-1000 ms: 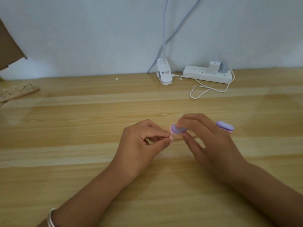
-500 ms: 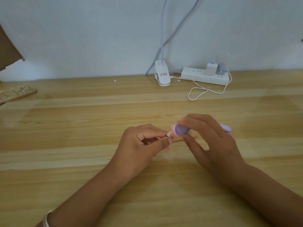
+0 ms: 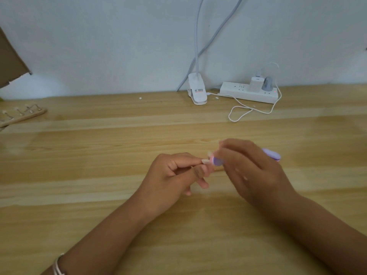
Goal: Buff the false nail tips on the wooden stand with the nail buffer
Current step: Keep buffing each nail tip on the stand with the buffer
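Buffing is the step in hand, pretty clearly. The left hand [image 3: 174, 175] pinches one small pale nail tip [image 3: 205, 161] between thumb and forefinger. The right hand [image 3: 252, 171] has its fingers curled round the purple buffer [image 3: 216, 162], whose near end sits right against that tip. The right hand is blurry, so I can't tell exactly how each finger lies. Both hover over the middle of the table [image 3: 99, 195]. The wooden stand [image 3: 23, 115] is well apart, way off at the left edge and partly cut off.

Next move, I'd guess, is short light strokes across the tip with a firm pinch, since something that tiny would pop out easily. After that it's a reach over to the stand.

Counts: two hands, one buffer, one tip in hand, and one stand with what looks like four little holders showing (can't tell if they carry tips). At the back there's one power strip [image 3: 249, 94] with two plugs in it, one lamp clip [image 3: 197, 92] and one looped white cable [image 3: 239, 114]. One bracelet [image 3: 57, 264] sits on the left wrist.
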### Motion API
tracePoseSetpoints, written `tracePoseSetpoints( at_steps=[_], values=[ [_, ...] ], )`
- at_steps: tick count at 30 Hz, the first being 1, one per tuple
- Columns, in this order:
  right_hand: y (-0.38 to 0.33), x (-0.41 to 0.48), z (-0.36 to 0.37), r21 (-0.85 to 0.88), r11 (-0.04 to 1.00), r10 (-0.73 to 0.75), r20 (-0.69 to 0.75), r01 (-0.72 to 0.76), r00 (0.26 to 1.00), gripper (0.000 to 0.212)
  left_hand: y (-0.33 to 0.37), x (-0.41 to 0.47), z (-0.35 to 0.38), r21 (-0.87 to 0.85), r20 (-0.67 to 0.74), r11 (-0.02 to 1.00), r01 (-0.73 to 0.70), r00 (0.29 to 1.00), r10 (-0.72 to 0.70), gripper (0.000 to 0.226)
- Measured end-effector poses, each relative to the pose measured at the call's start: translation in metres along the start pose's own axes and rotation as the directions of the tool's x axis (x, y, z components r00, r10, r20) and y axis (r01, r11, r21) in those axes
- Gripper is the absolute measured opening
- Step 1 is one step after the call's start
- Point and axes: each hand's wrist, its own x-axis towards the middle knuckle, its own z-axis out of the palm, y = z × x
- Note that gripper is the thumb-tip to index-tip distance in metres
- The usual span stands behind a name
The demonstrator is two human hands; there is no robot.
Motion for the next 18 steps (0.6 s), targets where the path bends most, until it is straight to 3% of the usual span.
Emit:
tracePoseSetpoints(
  at_steps=[3, 7, 9, 11, 12, 14, 16, 18],
  values=[
    [0.011, 0.001, -0.004, 0.046, 0.995, 0.087, -0.014, -0.086, 0.996, 0.045, 0.001, 0.001, -0.002, -0.055, -0.015, 0.998, 0.029, 0.999, -0.03, 0.023],
    [-0.006, -0.003, 0.0, 0.124, 0.992, -0.017, 0.021, 0.014, 1.0, 0.03, 0.0, 0.002, -0.002, -0.045, 0.035, 0.998, 0.048, 0.998, -0.047, 0.019],
    [-0.007, -0.003, 0.0, 0.075, 0.995, -0.072, 0.062, 0.067, 0.995, 0.025, -0.001, 0.002, -0.002, -0.042, 0.058, 0.998, 0.046, 0.997, -0.044, 0.018],
    [0.004, -0.003, -0.001, 0.012, 1.0, -0.009, 0.048, 0.008, 0.999, 0.042, -0.002, 0.002, -0.004, -0.049, 0.026, 0.999, 0.023, 0.999, -0.022, 0.017],
    [0.009, -0.002, -0.003, 0.015, 0.998, 0.066, 0.036, -0.067, 0.997, 0.052, -0.003, 0.002, -0.004, -0.054, -0.025, 0.998, -0.009, 1.0, 0.008, 0.016],
    [0.016, 0.001, -0.006, 0.056, 0.982, 0.181, 0.015, -0.181, 0.983, 0.053, -0.005, 0.004, -0.005, -0.003, -0.216, 0.992, -0.127, 0.969, 0.123, 0.011],
    [0.015, 0.002, -0.006, 0.082, 0.978, 0.189, 0.017, -0.19, 0.982, 0.044, -0.009, 0.01, -0.007, 0.097, -0.409, 0.975, -0.202, 0.884, 0.224, 0.008],
    [0.009, 0.003, -0.002, 0.073, 0.987, 0.138, 0.036, -0.141, 0.99, 0.04, -0.013, 0.016, -0.01, 0.126, -0.485, 0.972, -0.197, 0.843, 0.233, 0.008]
  ],
)
